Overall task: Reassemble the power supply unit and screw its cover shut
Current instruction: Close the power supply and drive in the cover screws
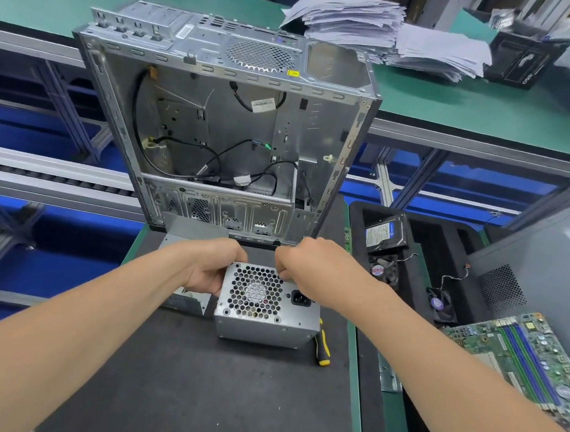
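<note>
The grey power supply unit (pixel 266 309) stands on the black mat (pixel 195 379), its honeycomb fan grille and power socket facing me. My left hand (pixel 213 266) grips its upper left edge. My right hand (pixel 302 259) has its fingers curled over the top right edge, by the grille's corner. What the fingertips hold is hidden. A grey metal cover panel (pixel 186 302) lies to the left, partly under my left hand. A black and yellow screwdriver (pixel 321 346) lies against the unit's right side.
An open, stripped computer case (pixel 226 126) stands upright just behind the unit. To the right, a black foam tray (pixel 420 260) holds a hard drive (pixel 384 234) and small fans. A motherboard (pixel 531 364) lies at far right. Paper stacks (pixel 386 33) sit on the green bench behind.
</note>
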Demonstrator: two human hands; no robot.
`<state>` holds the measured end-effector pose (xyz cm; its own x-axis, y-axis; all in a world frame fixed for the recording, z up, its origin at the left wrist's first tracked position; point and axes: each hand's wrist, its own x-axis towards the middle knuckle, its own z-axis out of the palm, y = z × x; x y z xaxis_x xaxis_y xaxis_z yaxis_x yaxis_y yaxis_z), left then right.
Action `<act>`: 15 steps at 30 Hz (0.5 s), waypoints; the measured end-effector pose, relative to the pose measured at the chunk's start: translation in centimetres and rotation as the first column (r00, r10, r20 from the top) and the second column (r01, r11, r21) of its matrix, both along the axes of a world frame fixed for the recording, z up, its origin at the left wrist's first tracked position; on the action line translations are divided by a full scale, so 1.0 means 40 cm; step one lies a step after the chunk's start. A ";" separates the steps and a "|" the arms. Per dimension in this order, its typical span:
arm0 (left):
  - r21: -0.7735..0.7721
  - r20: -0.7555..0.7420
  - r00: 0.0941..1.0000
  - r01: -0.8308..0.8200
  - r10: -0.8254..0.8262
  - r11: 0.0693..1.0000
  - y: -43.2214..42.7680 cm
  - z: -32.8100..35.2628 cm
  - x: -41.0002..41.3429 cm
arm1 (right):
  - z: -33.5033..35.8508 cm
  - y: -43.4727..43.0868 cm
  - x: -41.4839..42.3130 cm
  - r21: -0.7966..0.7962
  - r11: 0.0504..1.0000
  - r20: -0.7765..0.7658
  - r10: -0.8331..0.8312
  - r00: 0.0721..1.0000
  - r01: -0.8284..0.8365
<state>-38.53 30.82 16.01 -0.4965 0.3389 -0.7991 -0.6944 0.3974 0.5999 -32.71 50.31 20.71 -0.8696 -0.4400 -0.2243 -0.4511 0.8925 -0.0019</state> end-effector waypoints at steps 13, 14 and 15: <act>-0.012 -0.004 1.000 -0.024 0.024 1.000 0.011 0.014 0.011 | 0.005 -0.017 -0.017 -0.211 0.946 0.098 -0.231 0.968 0.247; -0.012 -0.007 1.000 -0.023 0.023 1.000 0.010 0.014 0.012 | 0.006 -0.006 -0.019 -0.289 0.910 0.147 -0.265 0.953 0.298; -0.011 -0.011 1.000 -0.025 0.025 1.000 0.010 0.013 0.012 | 0.006 0.005 -0.021 -0.338 0.881 0.184 -0.283 0.941 0.331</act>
